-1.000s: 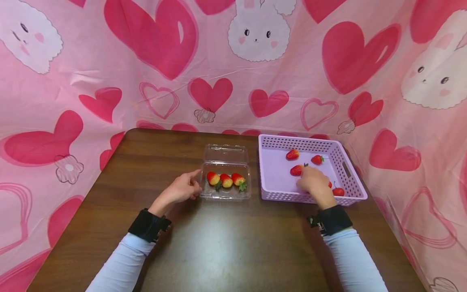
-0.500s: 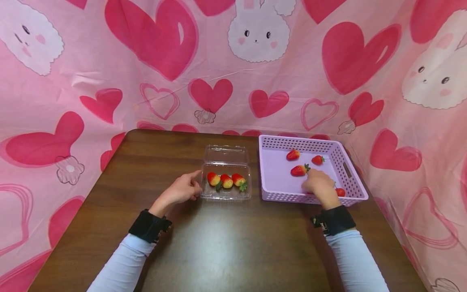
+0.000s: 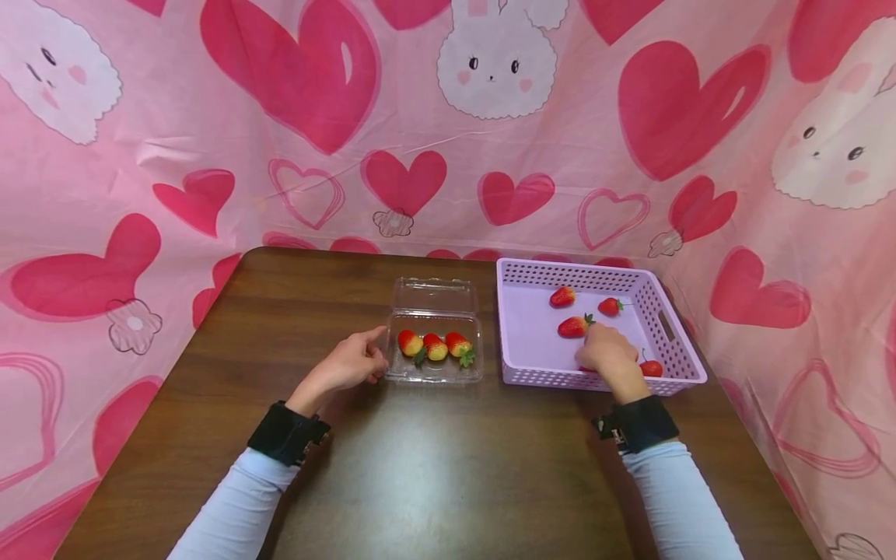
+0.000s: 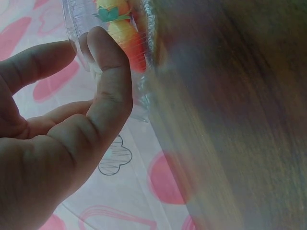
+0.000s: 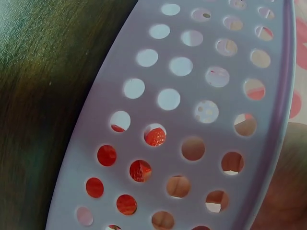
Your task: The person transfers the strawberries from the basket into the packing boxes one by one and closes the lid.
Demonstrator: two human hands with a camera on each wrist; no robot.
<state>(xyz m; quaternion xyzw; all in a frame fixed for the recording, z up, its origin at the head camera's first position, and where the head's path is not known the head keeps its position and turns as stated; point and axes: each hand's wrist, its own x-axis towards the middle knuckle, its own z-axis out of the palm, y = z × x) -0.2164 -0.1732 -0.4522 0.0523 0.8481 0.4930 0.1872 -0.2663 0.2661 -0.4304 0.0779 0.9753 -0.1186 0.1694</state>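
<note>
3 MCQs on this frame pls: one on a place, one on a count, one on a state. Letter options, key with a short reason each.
1. Where is the right hand?
A. inside the lilac basket
B. on the clear clamshell box
C. off the table

2. How many strawberries lie in the clear clamshell box?
A. one
B. three
C. five

3. In what state is the clamshell box's lid?
A. snapped shut
B. open, folded back behind the tray
C. lying in the basket

Key:
1 A: the head view shows the right hand lowered over the basket's near wall, among the berries.
2 B: three red and yellow strawberries sit in a row in the tray.
3 B: the lid lies flat behind the tray, while the left hand touches the box's left edge.
</note>
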